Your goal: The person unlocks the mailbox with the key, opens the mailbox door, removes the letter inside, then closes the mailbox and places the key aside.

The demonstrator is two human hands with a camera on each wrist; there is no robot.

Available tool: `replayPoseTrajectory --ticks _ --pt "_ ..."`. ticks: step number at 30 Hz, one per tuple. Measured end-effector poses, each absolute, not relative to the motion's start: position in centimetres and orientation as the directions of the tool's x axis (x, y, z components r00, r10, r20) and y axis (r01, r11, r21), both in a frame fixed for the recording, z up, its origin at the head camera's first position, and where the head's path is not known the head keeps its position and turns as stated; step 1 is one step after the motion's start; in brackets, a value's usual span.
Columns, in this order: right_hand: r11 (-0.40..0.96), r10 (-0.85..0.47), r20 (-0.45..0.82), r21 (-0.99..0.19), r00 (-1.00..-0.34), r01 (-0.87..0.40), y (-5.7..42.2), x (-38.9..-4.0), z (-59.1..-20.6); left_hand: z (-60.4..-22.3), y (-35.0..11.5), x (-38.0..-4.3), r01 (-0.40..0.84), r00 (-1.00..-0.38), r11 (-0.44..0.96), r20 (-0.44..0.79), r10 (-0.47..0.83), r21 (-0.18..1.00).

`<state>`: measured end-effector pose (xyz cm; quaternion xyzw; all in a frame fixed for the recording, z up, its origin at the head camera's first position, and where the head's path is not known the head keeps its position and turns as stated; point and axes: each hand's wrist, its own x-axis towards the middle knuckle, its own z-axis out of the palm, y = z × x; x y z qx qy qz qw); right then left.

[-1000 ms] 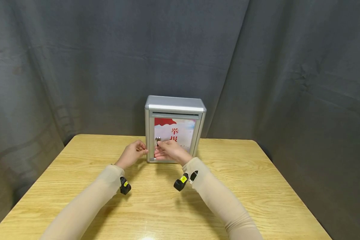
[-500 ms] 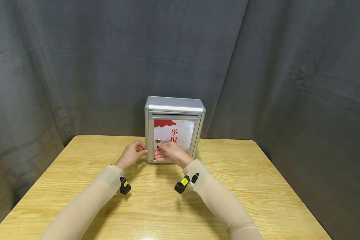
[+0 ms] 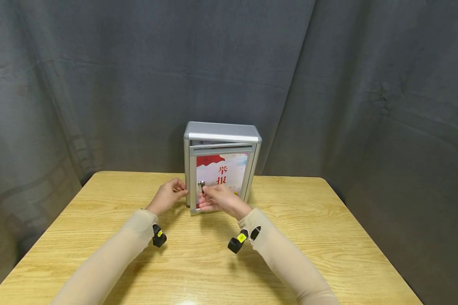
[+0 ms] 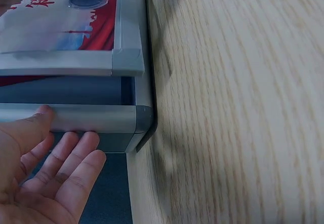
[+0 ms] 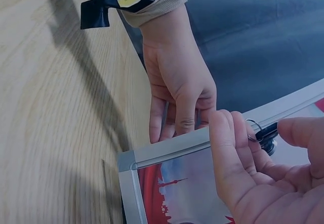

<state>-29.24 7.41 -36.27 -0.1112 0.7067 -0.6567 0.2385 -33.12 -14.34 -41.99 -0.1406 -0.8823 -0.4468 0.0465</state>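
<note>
A silver drop box (image 3: 222,128) stands upright on the table, with a slot near its top and red characters on its front. Its front door (image 3: 233,169) is ajar, the left edge swung outward and a dark gap behind it. My right hand (image 3: 223,200) pinches a black-headed key (image 5: 267,133) in the door's lock; a metal ring (image 5: 254,124) hangs from it. My left hand (image 3: 168,195) is at the box's left edge. In the left wrist view, its thumb (image 4: 35,125) rests on the front frame and its fingers (image 4: 76,171) lie against the side wall.
The box stands toward the back of the wooden table (image 3: 198,262), before a dark grey curtain (image 3: 137,84). A black camera mount sits on each wrist, the left one (image 3: 159,236) and the right one (image 3: 237,242) both near the table top.
My right hand has drawn back slightly toward me and to the right with the key. The door has swung from closed to ajar. The left hand has stayed in place.
</note>
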Motion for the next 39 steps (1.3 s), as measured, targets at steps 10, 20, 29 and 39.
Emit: replayPoseTrajectory --ticks 10,20,29,39 --pt "0.13 -0.531 -0.185 -0.982 -0.827 0.137 8.9 -28.0 -36.4 -41.7 -14.2 -33.0 0.284 -0.958 0.58 0.205 0.199 0.764" --pt "0.131 -0.586 -0.186 -0.982 -0.789 0.134 11.0 -26.8 -36.5 -41.6 -14.0 -32.9 0.286 -0.958 0.58 0.205 0.202 0.763" --pt "0.166 -0.648 -0.179 -0.982 -0.741 0.092 13.8 -25.8 -36.7 -41.7 -14.1 -33.0 0.289 -0.956 0.576 0.198 0.216 0.765" --pt "0.151 -0.705 -0.163 -0.985 -0.69 0.078 17.1 -24.9 -37.1 -41.7 -14.2 -33.0 0.274 -0.96 0.584 0.181 0.214 0.764"
